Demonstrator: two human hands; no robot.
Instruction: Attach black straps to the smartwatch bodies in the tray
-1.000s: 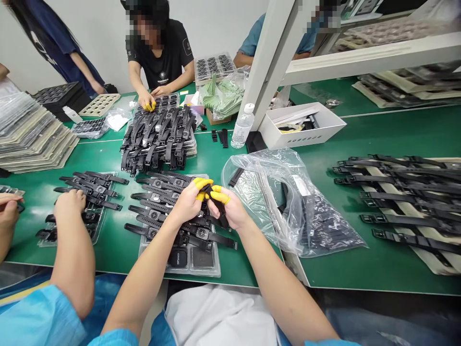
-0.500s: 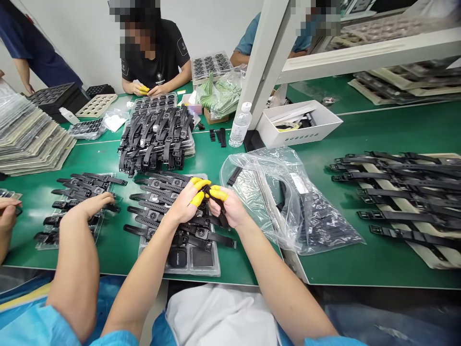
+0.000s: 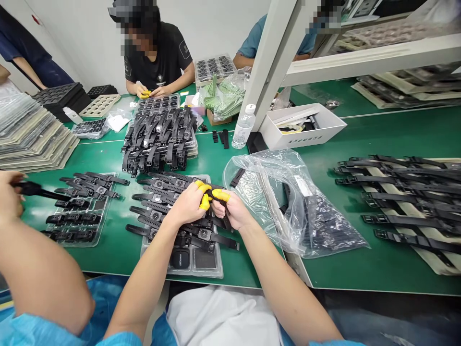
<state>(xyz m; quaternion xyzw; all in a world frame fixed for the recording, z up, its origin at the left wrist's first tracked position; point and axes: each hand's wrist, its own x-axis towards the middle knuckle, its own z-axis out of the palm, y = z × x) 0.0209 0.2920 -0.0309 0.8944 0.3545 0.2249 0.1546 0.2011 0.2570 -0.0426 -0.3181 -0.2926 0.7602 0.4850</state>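
Note:
My left hand [image 3: 190, 203] and my right hand [image 3: 232, 209] meet above a tray of watches, with yellow finger covers on the fingertips. Both are closed, pinching a black watch strap [image 3: 227, 223] whose lower part hangs below my right fingers. Whether a watch case sits between the fingertips is hidden. Beneath them, several black smartwatches [image 3: 155, 215] with straps lie in rows across a clear plastic tray [image 3: 216, 269]. At the tray's near edge, a dark square piece [image 3: 180, 258] sits in a compartment. To the right of my right hand lies a clear bag [image 3: 324, 230] of black straps.
A co-worker's arm [image 3: 39, 269] reaches in at left, its hand holding a black strapped watch over another tray [image 3: 103, 226]. Piled watches [image 3: 158, 139], a bottle [image 3: 244, 127] and a white box [image 3: 306, 132] stand farther back. More strapped watches [image 3: 406, 197] lie at right. Another person [image 3: 158, 57] sits opposite.
My hands stay together at nearly the same spot, with the fingers slightly shifted on the strap. The neighbour's hand has swung left off its tray, carrying a watch.

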